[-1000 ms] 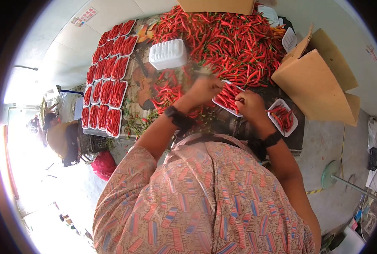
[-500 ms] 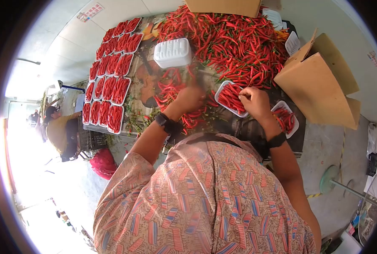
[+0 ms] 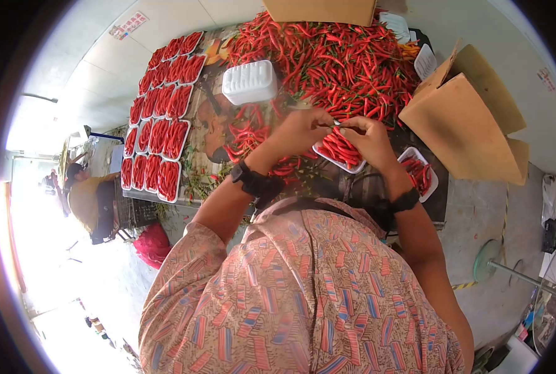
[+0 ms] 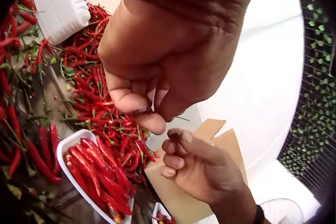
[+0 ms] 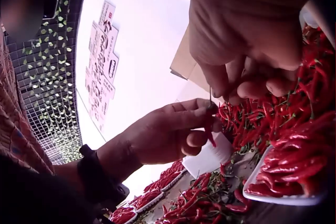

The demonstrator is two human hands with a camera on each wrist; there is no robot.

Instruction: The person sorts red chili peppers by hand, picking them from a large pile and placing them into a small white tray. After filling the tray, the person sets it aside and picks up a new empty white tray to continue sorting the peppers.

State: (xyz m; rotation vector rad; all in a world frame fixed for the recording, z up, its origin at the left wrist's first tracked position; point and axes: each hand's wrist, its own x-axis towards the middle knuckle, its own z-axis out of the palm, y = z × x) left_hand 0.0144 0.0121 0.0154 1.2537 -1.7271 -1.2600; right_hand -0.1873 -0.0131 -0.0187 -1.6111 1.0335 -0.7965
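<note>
My left hand [image 3: 299, 133] and right hand [image 3: 370, 144] meet fingertip to fingertip above a white foam tray [image 3: 361, 169] filled with red chili peppers [image 3: 339, 151]. In the right wrist view, the left fingers pinch one small red chili pepper [image 5: 209, 133], its tip hanging below them. A thin chili stem [image 5: 211, 92] runs up from it to the curled fingertips of my right hand [image 5: 247, 50], which pinch it. In the left wrist view the left hand [image 4: 168, 50] mostly hides that pepper. The filled tray [image 4: 62, 148] lies below both hands.
Loose chili peppers [image 3: 246, 134] lie left of the tray, and a large chili heap [image 3: 352, 68] spreads behind. White trays are stacked [image 3: 250, 84]. Filled trays [image 3: 159, 137] line the left side. A partly filled tray [image 3: 430, 187] and a cardboard box [image 3: 465, 124] stand right.
From the tray, my left hand went left to the loose chili peppers, then came back with one to meet my right hand. The right hand stayed near the tray and shifted slightly left.
</note>
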